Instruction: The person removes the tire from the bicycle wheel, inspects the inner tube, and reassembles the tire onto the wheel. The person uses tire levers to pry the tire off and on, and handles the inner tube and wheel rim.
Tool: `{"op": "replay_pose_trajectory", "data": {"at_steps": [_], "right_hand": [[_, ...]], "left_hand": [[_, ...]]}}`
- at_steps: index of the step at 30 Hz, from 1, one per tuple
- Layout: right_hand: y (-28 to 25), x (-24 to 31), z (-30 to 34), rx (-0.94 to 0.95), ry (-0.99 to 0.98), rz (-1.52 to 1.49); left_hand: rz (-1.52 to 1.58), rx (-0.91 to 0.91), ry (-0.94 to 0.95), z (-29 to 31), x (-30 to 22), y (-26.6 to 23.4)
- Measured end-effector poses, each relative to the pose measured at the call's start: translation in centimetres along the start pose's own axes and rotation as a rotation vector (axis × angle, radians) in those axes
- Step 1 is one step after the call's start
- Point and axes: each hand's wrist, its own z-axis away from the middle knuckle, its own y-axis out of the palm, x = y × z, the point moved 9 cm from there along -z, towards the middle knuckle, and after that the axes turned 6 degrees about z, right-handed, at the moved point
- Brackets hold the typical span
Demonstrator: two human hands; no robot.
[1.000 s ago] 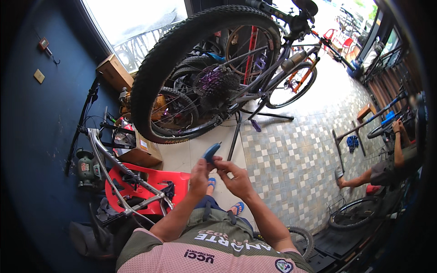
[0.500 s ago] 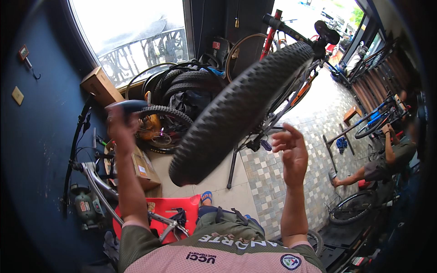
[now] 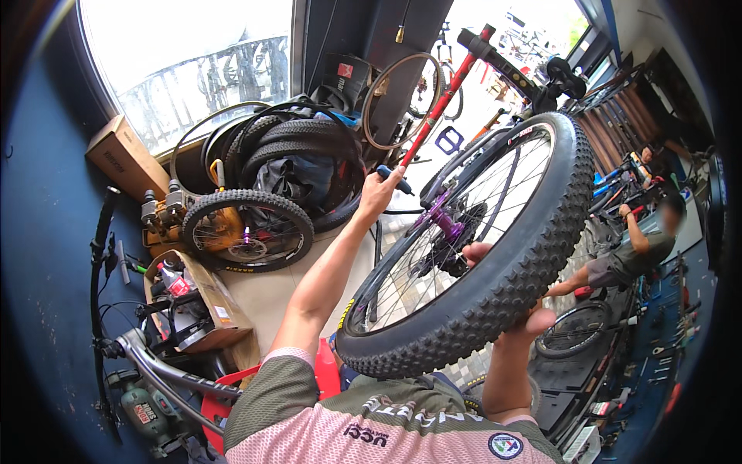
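Note:
In front of me a bicycle's rear wheel (image 3: pixel 495 303) hangs tilted, with a knobby black tyre and a purple hub (image 3: pixel 448 224). My left hand (image 3: pixel 376 195) is closed around a small blue-handled tool (image 3: pixel 396 179), left of the hub and beside the red bar of a repair stand (image 3: pixel 442 104). What its tip looks like is unclear. Under the tyre's right side, my right hand (image 3: pixel 535 321) wraps the wheel. Most of that hand is hidden behind the tyre; some fingertips show through the spokes. The cassette sits behind the spokes, next to those fingertips.
At left stand an open cardboard box (image 3: pixel 224 309) of bottles, a silver bike frame (image 3: pixel 147 356) and a loose wheel (image 3: pixel 247 232). Tyres (image 3: pixel 297 139) are heaped under the window. A red chair (image 3: pixel 328 371) is close below. Another person (image 3: pixel 641 247) works at right.
My left hand has come from the far left to beside the hub with the blue thing. My right hand, open before, now grips the wheel, which has turned to show its spokes.

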Motion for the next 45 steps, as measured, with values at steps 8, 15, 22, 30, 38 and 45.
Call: {"op": "replay_pose_trajectory", "data": {"at_steps": [8,15,22,30,38,45], "right_hand": [[0.8,-0.1,0.2,-0.166,0.048,0.051],[2.3,-0.3,-0.9,-0.091,0.069,-0.154],[3.9,-2.9,-0.8,0.074,-0.048,-0.122],[4.2,-3.1,0.0,-0.015,-0.087,-0.096],[4.6,-3.3,-0.2,-0.075,-0.05,-0.151],[3.7,-6.7,1.1,-0.258,-0.433,0.28]], "left_hand": [[0.073,0.105,-0.025,-0.1,2.7,3.3],[0.178,0.215,0.092,-0.6,2.8,3.8],[0.093,0.378,0.206,-0.6,1.5,5.1],[-0.008,0.464,0.152,1.0,2.6,6.0],[-0.207,0.264,0.476,0.0,4.0,5.5],[-0.407,0.12,0.329,-0.5,2.2,3.8]]}}
